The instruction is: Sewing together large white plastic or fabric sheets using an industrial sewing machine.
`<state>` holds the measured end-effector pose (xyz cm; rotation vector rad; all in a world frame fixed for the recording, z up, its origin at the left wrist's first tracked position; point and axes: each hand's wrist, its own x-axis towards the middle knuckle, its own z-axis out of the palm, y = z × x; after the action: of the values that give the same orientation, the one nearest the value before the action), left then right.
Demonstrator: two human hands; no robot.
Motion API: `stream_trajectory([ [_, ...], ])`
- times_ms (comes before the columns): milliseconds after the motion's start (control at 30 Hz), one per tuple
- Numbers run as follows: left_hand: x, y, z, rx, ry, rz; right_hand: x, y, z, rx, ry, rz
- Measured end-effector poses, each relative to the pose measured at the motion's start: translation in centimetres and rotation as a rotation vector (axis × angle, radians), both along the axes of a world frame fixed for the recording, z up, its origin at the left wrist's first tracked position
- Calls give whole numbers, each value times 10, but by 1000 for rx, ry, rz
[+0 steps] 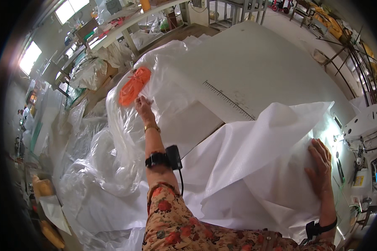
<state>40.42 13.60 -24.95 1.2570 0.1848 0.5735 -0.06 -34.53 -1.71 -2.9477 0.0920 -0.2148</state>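
My left hand (144, 109) reaches far forward, its fingers pinched together on clear plastic film (163, 85). Just beyond those fingers, a bundle of orange cord or strip (134, 87), tied at its middle, rests on the film. My right hand (320, 165) lies flat with its fingers stretched out on a white woven plastic sheet (238, 167). That sheet is spread in loose folds in front of me. Between my hands, part of the pale table (259, 62) shows, with a black ruler scale (228, 99) marked on it.
A white sewing machine (364, 129) with a lit lamp stands close to the right of my right hand. Crumpled clear plastic (104, 163) spills over the table's left side. At the back left is a cluttered workbench (130, 25). Thin dark rods (356, 58) stand at the far right.
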Motion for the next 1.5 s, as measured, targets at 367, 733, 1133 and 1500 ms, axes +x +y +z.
stream_trajectory([
  [367,-238,10,57,186,169,-303,-8,-6,-12,39,-114,26],
  [733,-394,-137,297,197,-380,-477,-51,58,35,162,-487,305],
  [1133,-464,-253,428,-31,-544,-1194,-112,106,37,780,78,843],
  [1500,-497,-294,402,801,-668,-1396,-109,114,31,1304,-343,263],
])
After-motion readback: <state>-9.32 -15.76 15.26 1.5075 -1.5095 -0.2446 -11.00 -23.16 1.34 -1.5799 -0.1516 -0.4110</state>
